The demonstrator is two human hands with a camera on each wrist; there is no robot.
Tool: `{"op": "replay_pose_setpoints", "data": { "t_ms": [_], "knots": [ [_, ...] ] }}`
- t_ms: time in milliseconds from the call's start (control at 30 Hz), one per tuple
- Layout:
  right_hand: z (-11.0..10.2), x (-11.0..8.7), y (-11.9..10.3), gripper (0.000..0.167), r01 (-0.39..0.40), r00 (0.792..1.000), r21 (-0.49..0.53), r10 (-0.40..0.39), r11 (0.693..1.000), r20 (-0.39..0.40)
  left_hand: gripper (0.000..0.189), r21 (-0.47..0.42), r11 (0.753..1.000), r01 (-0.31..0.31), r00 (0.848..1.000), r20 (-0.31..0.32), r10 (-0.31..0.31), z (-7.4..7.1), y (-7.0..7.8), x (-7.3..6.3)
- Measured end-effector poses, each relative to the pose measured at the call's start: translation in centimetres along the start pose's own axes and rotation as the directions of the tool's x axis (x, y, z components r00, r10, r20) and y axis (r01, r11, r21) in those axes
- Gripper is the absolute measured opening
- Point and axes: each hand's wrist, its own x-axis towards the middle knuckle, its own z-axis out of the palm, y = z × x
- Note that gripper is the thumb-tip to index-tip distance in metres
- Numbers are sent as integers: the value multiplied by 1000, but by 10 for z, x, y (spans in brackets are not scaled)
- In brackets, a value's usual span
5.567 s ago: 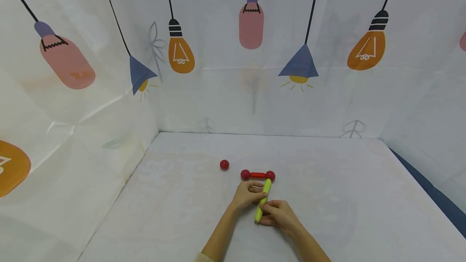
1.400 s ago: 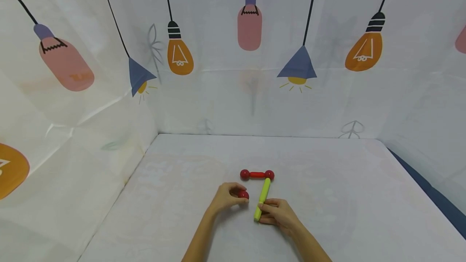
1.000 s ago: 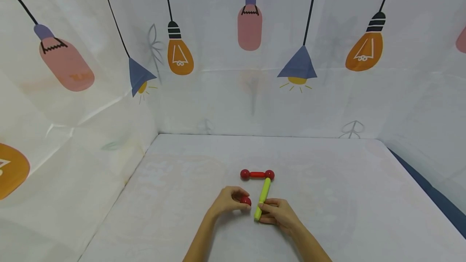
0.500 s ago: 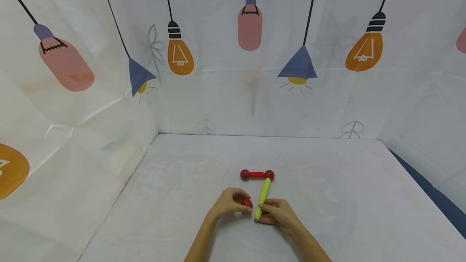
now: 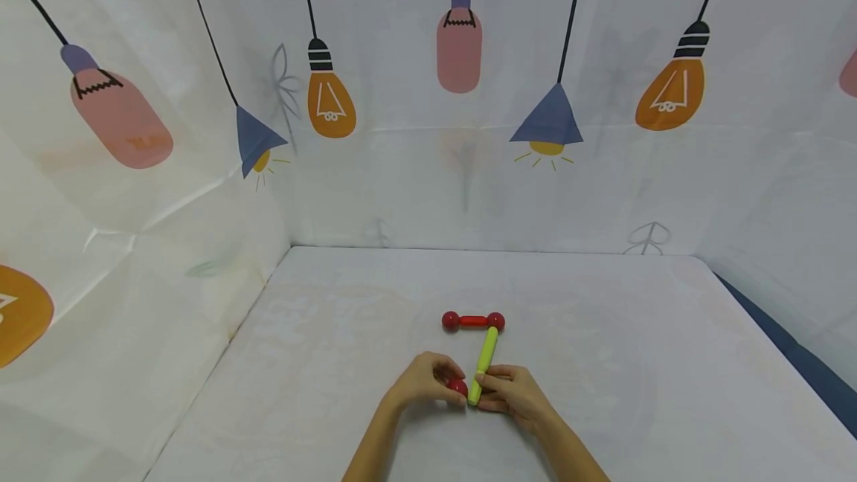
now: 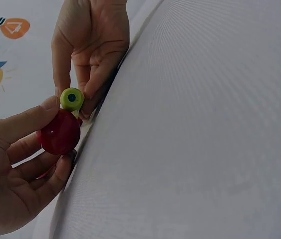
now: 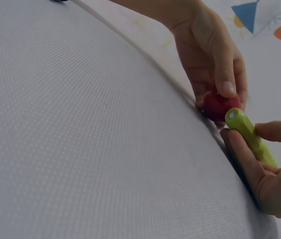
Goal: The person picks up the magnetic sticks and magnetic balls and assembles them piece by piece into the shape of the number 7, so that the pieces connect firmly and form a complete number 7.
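Observation:
My left hand point(image 5: 428, 381) pinches a glossy red ball point(image 6: 60, 132) between thumb and fingers. The ball sits right beside the near end of a yellow-green magnetic rod point(image 5: 488, 348); whether they touch I cannot tell. My right hand point(image 5: 512, 391) grips that rod near its near end, where a round inset shows on the end face in both wrist views. The rod's far end meets a red ball point(image 5: 496, 321). From there a short red rod point(image 5: 474, 321) runs left to another red ball point(image 5: 451, 320).
The pieces lie on a white table point(image 5: 602, 333). Behind it and along the left hang white sheets point(image 5: 402, 184) printed with lamps and bulbs. A dark blue strip point(image 5: 790, 341) borders the table's right side.
Earlier both hands held the yellow-green rod and this ball lay far left. The left hand has since picked it up and brought it nearer to the rod's near end. The right hand stays put.

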Motion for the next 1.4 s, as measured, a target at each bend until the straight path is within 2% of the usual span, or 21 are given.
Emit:
{"op": "replay_pose_setpoints", "data": {
  "t_ms": [133, 267, 600, 933, 1400],
  "knots": [
    [0, -1, 0, 59, 15, 1000, 3, -15, 1000, 8, 26, -2, 999, 39, 998, 42, -39, 0, 3, -2],
    [-1, 0, 0, 58, 35, 999, 12, -35, 999, 28, 26, -13, 999, 39, 997, 66, -38, 0, 5, -3],
    [-1, 1, 1, 60, 59, 997, 26, -60, 998, 38, 28, -1, 1000, 9, 996, 84, -8, 0, 5, -4],
    [-1, 4, 2, 57, 79, 996, 18, -80, 997, 35, 34, -39, 999, 36, 994, 107, -32, 3, 7, -4],
    [-1, 3, 0, 59, 59, 998, 19, -59, 998, 24, 34, -69, 997, 38, 994, 109, -31, 9, 10, -4]
  ]
}}
